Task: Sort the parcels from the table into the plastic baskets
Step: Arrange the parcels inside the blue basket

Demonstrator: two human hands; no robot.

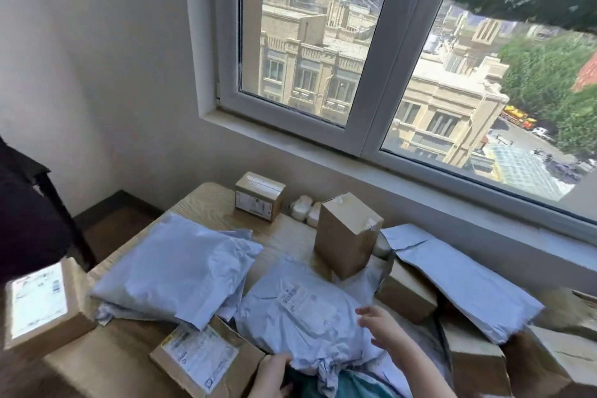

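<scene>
A pale blue poly mailer (307, 317) with a white label lies at the near middle of the wooden table (200, 200). My left hand (273, 375) grips its bunched near edge. My right hand (382, 329) hovers over its right side with fingers spread. Another blue mailer (174, 268) lies to the left and a long one (465, 281) to the right. A tall cardboard box (345, 236) stands upright behind the held mailer. No basket is in view.
A small labelled box (258, 195) sits at the table's far edge. A labelled box (203, 355) lies near my left hand, another (42, 304) at far left. Several brown boxes (475, 355) crowd the right. A window fills the wall behind.
</scene>
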